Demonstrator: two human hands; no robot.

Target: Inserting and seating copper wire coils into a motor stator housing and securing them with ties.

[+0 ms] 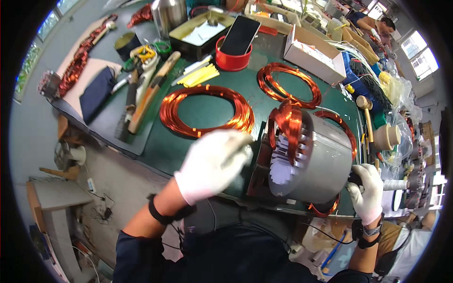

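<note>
A grey cylindrical motor stator [328, 155] lies on its side on the bench, its slotted end with white slot liners turned left. Copper winding wire [289, 123] is bunched at the top of that end. Left of the stator, my left hand [214, 162], in a white glove, is held in the air with its fingers curled together; whatever they may hold is hidden. My right hand [369, 191], also gloved, is at the stator's right end, its fingers bent around something dark that I cannot make out. A large coil of copper wire [174, 113] lies beyond my left hand.
Another copper coil [306, 85] lies farther back. A phone [240, 35] leans in a red round container [233, 60]. A hammer [153, 92], yellow strips [198, 75] and a white box [314, 59] stand around. At right is a wooden mallet [367, 115]. Another person [373, 26] works far right.
</note>
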